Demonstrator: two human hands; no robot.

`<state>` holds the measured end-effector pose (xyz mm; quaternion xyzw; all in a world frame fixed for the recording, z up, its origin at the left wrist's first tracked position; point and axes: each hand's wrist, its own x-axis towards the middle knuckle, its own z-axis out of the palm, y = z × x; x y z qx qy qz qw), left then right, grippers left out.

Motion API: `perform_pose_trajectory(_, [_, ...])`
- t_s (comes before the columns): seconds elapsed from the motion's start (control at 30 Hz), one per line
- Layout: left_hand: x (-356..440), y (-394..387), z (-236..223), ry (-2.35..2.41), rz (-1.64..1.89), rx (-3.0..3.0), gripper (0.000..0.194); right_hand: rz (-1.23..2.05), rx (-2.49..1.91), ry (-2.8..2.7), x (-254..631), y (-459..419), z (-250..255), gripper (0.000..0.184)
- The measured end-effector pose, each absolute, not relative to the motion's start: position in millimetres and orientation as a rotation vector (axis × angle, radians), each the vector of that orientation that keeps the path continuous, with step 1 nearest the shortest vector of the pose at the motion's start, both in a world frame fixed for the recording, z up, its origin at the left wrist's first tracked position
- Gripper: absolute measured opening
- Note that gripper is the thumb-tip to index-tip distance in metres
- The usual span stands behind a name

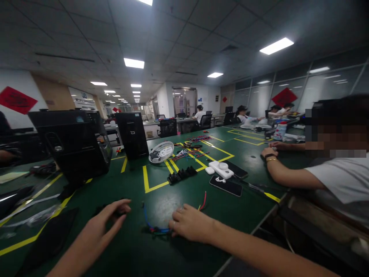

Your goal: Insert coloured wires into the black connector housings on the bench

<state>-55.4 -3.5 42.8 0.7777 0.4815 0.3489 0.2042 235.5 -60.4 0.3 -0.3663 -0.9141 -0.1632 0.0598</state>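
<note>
My right hand (191, 224) rests low over the green tabletop, its fingers curled down around a small bundle of coloured wires (162, 231). Blue strands come out on its left side, and a red and a yellow end stick up past its far side. The part inside the fingers is hidden. To the left, my left hand (111, 221) hovers with thumb and fingers apart and nothing visible between them. A dark object lies partly behind its fingers; I cannot make out what it is. Beyond both hands sits a row of black plastic pieces (182, 175).
Past the black pieces are a white basket (161, 152) and loose coloured wires (191, 154). Right of centre lie a phone (226, 186) and a white device (220, 169). Black computer towers (72, 142) stand at left. A co-worker's arm (291, 175) rests on the table's right edge.
</note>
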Motion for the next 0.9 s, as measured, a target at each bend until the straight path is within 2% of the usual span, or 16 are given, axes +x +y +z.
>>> perform_pose_trajectory(0.2, [80.6, 92.1, 17.6, 1.124, 0.878, 2.401, 0.049, -0.436, -1.519, -2.627, 318.8, -56.5, 16.7, 0.018])
perform_pose_trajectory(0.37, [126.2, 133.7, 15.3, 1.18, 0.601, 2.468, 0.041, -0.231, -1.595, -2.544, 349.7, -66.0, 29.2, 0.023])
perform_pose_trajectory(0.47, [133.2, 143.9, 15.1, 1.151, 0.543, 2.458, 0.037, -0.037, -1.557, -2.501, 352.2, -64.7, 35.0, 0.045])
perform_pose_trajectory(0.53, [131.8, 146.4, 15.1, 1.152, 0.569, 2.455, 0.036, -0.003, -1.56, -2.418, 341.6, -55.7, 36.4, 0.051])
perform_pose_trajectory(0.73, [96.5, 137.1, 21.7, 1.222, 1.002, 2.222, 0.042, -0.095, -1.825, -2.162, 273.5, 10.7, 29.8, 0.036])
perform_pose_trajectory(0.9, [52.1, 95.4, 24.1, 1.168, 1.15, 1.917, 0.05, -0.061, -1.916, -2.112, 240.3, 43.9, 20.8, 0.021])
